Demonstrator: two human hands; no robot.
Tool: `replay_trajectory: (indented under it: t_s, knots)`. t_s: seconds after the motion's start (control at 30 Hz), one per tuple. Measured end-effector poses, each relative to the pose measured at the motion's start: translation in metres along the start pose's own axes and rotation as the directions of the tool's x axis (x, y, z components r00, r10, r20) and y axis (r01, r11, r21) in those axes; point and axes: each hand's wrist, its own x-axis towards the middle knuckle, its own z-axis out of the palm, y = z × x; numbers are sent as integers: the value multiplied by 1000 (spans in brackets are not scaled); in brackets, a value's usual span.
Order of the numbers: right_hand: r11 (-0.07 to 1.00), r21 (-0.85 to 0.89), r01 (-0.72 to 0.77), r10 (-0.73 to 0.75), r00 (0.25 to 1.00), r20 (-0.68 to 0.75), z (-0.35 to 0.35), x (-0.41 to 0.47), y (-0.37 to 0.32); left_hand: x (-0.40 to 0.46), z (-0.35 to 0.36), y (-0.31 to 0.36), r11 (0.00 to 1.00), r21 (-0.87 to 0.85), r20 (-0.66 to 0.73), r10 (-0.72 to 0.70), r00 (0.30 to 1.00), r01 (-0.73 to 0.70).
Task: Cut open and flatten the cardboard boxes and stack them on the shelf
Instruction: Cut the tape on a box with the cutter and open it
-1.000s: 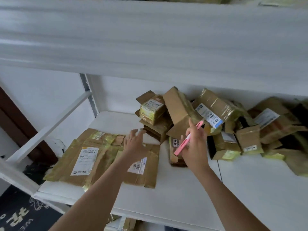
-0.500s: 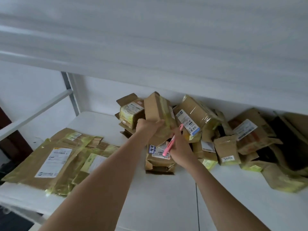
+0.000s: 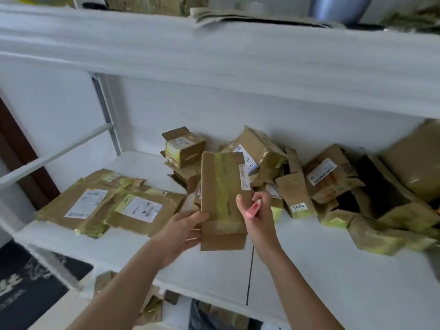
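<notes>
cardboard box (image 3: 222, 198), taped, held upright above the shelf (image 3: 309, 270) front, left hand (image 3: 181, 231) gripping its lower edge, right hand (image 3: 256, 216) bracing its side while pinching a pink cutter (image 3: 253, 208), apparently presenting the seam for cutting.

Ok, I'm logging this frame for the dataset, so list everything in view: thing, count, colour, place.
tall brown cardboard box: one, taped, held above the shelf.
flattened brown cardboard pieces: a few, stacked at shelf left.
uncut brown cardboard boxes: many, heaped at back and right.
white shelf: one, under everything.
pink cutter: one, in right hand.
left hand: grips the box's lower left edge.
right hand: holds cutter, thumb on box.
</notes>
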Motion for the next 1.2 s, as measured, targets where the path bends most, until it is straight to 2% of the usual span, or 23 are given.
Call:
replay_trajectory:
  t_s: [0.23,0.5,0.57,0.67,0.77,0.87,0.97,1.1,1.2]
  knots:
    - [993,-113,13,-4,997,79,-76,-102,4,-53,68,-65,981,68,-92,-175,980,182]
    - [969,-247,-30,14,998,-65,-254,-131,15,-42,222,-115,956,-6,57,-292,955,293]
    - [964,-263,-36,17,997,-74,-295,-128,30,-30,261,-127,944,36,84,-329,941,327]
    - [943,-331,-23,31,999,18,-357,-117,49,-12,319,-141,920,112,118,-387,915,375]
    - [868,-495,-33,119,983,142,-419,-110,60,3,368,-153,897,78,98,-441,892,435]
    - [886,-459,-68,142,981,129,-465,-104,59,14,404,-159,890,46,70,-456,887,454]
    - [908,-408,-97,102,995,-10,-485,-79,49,21,426,-166,879,46,20,-475,880,474]
    - [970,-231,-75,93,994,66,-468,-55,58,17,432,-181,856,71,-77,-507,859,512]
    - [980,-79,-182,188,979,78,-438,-47,82,19,431,-186,868,56,-136,-484,865,494]
